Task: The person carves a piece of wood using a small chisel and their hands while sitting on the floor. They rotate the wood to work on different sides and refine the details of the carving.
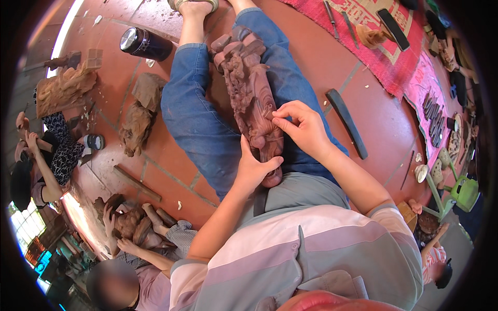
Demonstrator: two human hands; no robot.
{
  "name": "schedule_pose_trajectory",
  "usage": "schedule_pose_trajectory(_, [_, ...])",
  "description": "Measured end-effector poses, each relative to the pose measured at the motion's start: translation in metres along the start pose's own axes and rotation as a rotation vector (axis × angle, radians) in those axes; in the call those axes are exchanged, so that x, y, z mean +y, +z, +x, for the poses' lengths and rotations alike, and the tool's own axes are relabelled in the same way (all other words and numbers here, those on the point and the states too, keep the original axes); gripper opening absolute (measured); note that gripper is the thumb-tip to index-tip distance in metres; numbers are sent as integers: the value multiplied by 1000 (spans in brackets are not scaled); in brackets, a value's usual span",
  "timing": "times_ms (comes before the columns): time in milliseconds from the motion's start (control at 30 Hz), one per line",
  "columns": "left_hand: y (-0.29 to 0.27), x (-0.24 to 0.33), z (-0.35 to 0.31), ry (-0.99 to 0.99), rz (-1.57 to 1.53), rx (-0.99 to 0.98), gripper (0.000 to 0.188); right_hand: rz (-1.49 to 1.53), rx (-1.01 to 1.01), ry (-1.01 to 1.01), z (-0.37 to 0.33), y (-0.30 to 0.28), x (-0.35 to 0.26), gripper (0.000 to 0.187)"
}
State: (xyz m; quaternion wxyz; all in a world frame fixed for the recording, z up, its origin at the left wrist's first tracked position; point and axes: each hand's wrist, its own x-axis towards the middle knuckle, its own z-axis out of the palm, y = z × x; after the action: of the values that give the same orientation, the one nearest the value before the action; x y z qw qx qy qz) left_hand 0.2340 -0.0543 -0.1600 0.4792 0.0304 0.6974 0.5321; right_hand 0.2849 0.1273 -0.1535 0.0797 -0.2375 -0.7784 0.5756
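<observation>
A reddish-brown carved wooden figure [249, 88] lies lengthwise between my denim-clad legs, its broad blocky end away from me and its rounded end against my lap. My left hand [255, 168] wraps round the near part of the carving, thumb on one side and fingers on the other. Over the carving's right side my right hand [303, 127] is closed in a pinch, its thumb and forefinger touching the surface. Something small and brownish may be between those fingertips, but I cannot make it out.
A dark flask [148, 44] lies beyond my left leg, near rough wooden carvings [137, 116]. A dark flat bar [346, 123] rests to my right. Farther right, a red mat [373, 57] bears a phone [393, 29] and tools. Other people work on both sides.
</observation>
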Motion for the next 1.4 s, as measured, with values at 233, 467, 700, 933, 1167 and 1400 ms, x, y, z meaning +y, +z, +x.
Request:
schedule_pose_trajectory(233, [-4,-11,-5,113,-81,36,107,-168,94,-140,57,11,12,15])
schedule_pose_trajectory(467, [-12,-25,-13,105,-247,-96,102,-215,-67,-176,21,3,-13,14])
schedule_pose_trajectory(700, [-11,-23,0,174,-234,-83,105,-170,-4,-157,22,9,-11,13])
schedule_pose_trajectory(933, [-10,-22,-2,129,-226,-87,106,-262,79,-126,41,8,-12,12])
schedule_pose_trajectory(1167, [-12,-24,1,185,-156,-70,108,-141,-96,33,2,0,-28,15])
schedule_pose_trajectory(1400, [-12,-23,1,189,-155,-63,110,-290,-35,-95,35,2,-20,18])
